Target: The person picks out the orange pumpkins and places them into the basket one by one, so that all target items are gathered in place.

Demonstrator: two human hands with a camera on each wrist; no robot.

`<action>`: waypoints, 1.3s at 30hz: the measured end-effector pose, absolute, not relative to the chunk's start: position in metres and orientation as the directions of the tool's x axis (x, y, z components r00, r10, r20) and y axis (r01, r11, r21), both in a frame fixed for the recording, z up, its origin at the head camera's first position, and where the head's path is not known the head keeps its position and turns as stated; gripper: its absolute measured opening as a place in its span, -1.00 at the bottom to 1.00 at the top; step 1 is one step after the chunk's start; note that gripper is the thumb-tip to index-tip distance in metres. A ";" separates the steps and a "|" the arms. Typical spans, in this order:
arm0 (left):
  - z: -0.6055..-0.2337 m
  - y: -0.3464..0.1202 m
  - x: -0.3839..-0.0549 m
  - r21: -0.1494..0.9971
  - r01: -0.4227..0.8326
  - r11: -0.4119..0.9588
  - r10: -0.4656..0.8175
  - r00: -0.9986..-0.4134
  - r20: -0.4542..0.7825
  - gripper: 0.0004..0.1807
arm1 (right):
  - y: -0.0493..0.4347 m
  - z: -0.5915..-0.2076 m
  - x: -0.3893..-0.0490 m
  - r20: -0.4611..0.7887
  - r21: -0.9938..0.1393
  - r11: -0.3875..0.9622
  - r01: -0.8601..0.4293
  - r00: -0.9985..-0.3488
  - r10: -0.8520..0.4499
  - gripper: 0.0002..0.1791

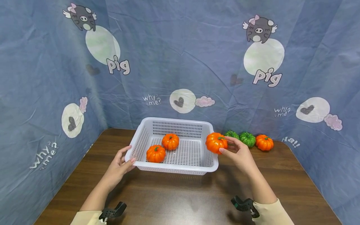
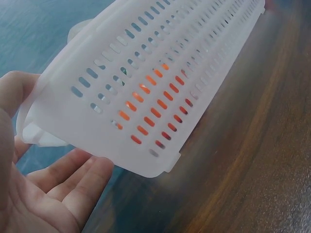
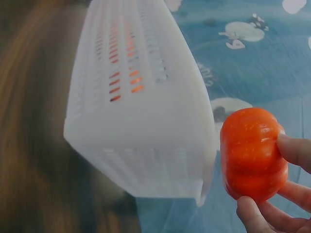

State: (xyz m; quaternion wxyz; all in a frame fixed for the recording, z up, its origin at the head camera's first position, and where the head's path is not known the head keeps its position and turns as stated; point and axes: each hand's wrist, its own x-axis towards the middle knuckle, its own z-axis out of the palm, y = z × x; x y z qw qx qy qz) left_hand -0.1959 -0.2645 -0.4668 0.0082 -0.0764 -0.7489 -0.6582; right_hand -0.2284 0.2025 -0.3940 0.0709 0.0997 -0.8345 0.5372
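A brown tabletop point(image 1: 180, 197) carried everything. Toward its far edge was a white basket point(image 1: 174, 166). The left hand point(image 1: 119, 167) pinched the basket's left rim. The right hand's point(image 1: 241, 155) fingers were tight on an orange pumpkin point(image 1: 215, 143) by the right rim. Two orange pumpkins point(image 1: 156, 154) point(image 1: 170, 142) were already in; two green pumpkins point(image 1: 247, 139) point(image 1: 232, 134) and another orange one point(image 1: 264, 142) seemed left, near the tabletop's far right corner.
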 end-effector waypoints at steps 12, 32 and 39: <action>-0.470 -0.265 -0.199 0.981 0.116 0.154 0.098 -0.990 0.102 -0.27 | 0.179 -0.397 -0.237 0.263 -0.875 0.378 -0.303 -0.952 -0.154 -0.38; -0.466 -0.264 -0.196 0.986 0.117 0.123 0.096 -0.990 0.105 -0.27 | 0.130 -0.397 -0.256 0.156 -0.814 0.504 -0.288 -0.945 -0.287 -0.38; -0.466 -0.265 -0.197 0.986 0.113 0.120 0.095 -0.990 0.102 -0.27 | 0.120 -0.399 -0.264 0.114 -0.778 0.559 -0.288 -0.939 -0.325 -0.42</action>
